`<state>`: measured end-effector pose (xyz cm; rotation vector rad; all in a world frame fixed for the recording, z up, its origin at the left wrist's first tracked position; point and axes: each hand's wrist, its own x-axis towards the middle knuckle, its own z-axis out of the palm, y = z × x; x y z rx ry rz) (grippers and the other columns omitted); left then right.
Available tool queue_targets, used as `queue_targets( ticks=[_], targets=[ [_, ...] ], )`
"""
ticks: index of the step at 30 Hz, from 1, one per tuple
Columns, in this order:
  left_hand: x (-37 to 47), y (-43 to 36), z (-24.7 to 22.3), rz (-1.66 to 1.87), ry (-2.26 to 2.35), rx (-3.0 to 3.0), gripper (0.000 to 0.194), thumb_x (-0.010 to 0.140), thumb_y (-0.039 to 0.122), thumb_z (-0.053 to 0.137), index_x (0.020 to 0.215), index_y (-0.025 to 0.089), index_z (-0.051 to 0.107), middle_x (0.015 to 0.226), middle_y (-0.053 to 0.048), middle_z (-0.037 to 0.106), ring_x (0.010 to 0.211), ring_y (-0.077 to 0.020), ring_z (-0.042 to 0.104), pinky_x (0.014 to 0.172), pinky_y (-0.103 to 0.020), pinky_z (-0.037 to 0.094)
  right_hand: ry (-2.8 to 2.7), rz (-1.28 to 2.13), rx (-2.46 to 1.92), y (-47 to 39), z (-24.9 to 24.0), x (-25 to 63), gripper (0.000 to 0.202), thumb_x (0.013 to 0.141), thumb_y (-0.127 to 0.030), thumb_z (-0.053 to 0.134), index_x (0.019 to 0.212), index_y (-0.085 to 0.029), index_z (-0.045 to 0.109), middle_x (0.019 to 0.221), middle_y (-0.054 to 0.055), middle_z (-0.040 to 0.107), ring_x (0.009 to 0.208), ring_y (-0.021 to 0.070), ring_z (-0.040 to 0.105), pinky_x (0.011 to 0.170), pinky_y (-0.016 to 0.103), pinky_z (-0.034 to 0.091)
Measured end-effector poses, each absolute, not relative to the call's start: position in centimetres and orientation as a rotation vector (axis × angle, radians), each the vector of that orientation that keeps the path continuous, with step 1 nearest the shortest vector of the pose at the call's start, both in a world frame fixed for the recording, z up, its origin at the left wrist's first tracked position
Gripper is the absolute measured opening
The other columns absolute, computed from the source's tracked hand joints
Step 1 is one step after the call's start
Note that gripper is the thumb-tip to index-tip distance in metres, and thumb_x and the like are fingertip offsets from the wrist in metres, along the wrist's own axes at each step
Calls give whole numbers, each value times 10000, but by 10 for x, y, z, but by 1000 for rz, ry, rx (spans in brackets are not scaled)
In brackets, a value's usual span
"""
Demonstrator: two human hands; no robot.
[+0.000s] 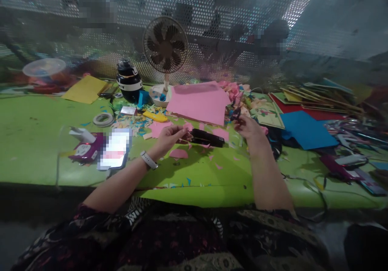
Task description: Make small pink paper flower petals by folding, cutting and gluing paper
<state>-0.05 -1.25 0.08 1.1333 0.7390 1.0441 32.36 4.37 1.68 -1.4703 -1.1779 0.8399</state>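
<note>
Between the thumb and fingertips of my left hand [171,137] is a small pink paper piece [188,127]. Right beside those fingertips, a black stapler [208,137] lies on the green table among pink scraps. My right hand [248,127] is raised further right, its fingers curled at a dark object [235,114] whose kind is too blurred to make out. Behind both hands rests a large pink paper sheet [198,103]. A pink cut-out [178,153] lies close to my left wrist.
A phone [115,149], tape roll [103,119] and yellow cutter [155,116] are on the left. Behind stand a fan [165,45] and a black-and-white jar [129,81]. A blue sheet [307,130] and stacked papers [321,99] occupy the right. Cables trail near the front right edge.
</note>
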Motion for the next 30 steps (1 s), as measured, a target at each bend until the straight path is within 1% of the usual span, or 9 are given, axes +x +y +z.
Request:
queue_targets(
  ticks=[2,4,5,7,11,15,18,24,30],
  targets=[
    [-1,-12,1,1066,744,1127,424,706,504,831,835,126,687,794,-65,742,710,-145,704,675,-283,598,-1138,953,-1416,34,26,308,162,613,-317,649,668,-214,537,542,-21,558,456,94,432,399,209,338],
    [-2,-11,3,1081,742,1130,399,725,493,820,838,135,686,807,-63,743,723,-144,704,685,-284,599,-1123,1159,-1285,21,35,288,236,572,-283,705,770,-195,609,671,1,656,474,75,437,411,202,339],
    [-2,-11,3,1091,738,1134,389,734,490,814,839,138,685,808,-60,741,730,-145,704,688,-285,600,-1151,1231,-1258,15,39,277,292,551,-273,744,806,-188,630,694,1,673,467,66,433,422,204,355],
    [-3,-10,5,1110,731,1136,380,742,488,805,844,144,680,800,-53,737,739,-147,705,691,-286,602,-1213,1332,-1241,2,46,258,380,521,-297,815,838,-183,639,697,-3,681,484,71,482,447,205,383],
    [-5,-10,8,1146,740,1135,367,758,480,791,856,149,667,776,-40,723,740,-146,706,681,-277,601,-1406,1412,-1374,-15,49,229,483,509,-427,892,809,-186,601,647,-17,652,469,76,493,429,205,341],
    [-6,-10,11,1200,780,1139,336,772,460,782,857,154,674,793,-39,719,745,-144,706,673,-269,599,-1581,1348,-1419,-19,43,216,516,519,-498,896,775,-193,567,701,-16,630,575,108,557,476,218,380],
    [-7,-10,12,1206,806,1146,353,766,473,784,878,153,687,799,-42,718,749,-147,707,673,-274,600,-1654,1377,-1401,-19,40,212,534,526,-542,881,779,-196,562,710,-16,608,596,113,544,491,228,376],
    [-6,-10,13,1196,808,1150,463,706,561,805,887,151,690,797,-44,724,773,-170,716,687,-291,605,-1762,1373,-1390,-21,43,207,503,584,-570,846,791,-199,577,707,-2,589,611,131,525,521,256,377],
    [-6,-10,12,1187,788,1142,479,691,573,814,862,146,682,782,-45,721,756,-164,710,692,-294,605,-1790,1368,-1385,-21,42,206,513,565,-597,842,771,-205,581,679,-18,561,622,134,507,543,261,386]
  ],
)
